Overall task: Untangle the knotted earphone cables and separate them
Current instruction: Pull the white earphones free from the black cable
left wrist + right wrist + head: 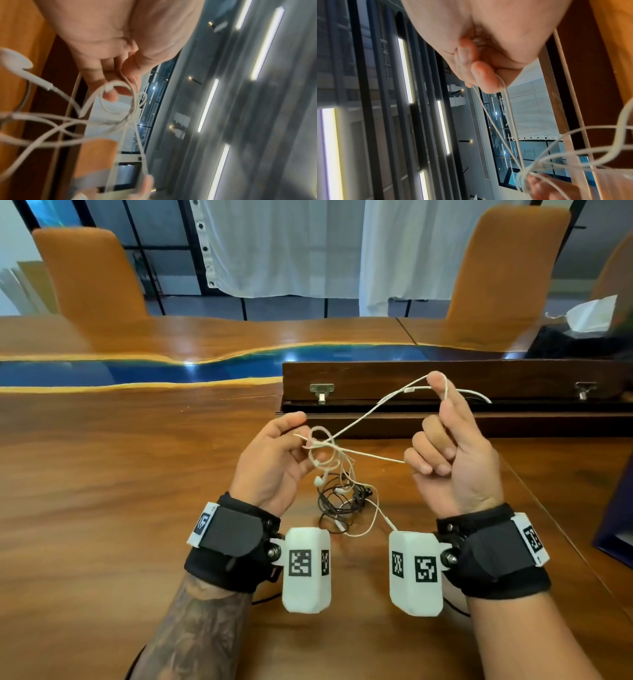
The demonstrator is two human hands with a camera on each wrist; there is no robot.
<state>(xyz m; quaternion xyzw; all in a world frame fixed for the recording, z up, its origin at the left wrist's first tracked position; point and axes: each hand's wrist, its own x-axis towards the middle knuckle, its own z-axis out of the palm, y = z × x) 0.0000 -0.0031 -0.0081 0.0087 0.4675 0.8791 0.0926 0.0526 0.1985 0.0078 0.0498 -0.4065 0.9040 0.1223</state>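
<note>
Knot not out yet: white cable looped on itself by the left hand, and lower down it's mixed w/ the black cable in a heap on the surface. So nothing separated, I'd say most work's left. Left fingers curled, pinching white cable right at the knot. Right hand raised, thumb and forefinger pinching a loop of white cable up high, other fingers curled on a second strand; both strands run taut back to the knot. Earbud dangles just beside the left palm.
</note>
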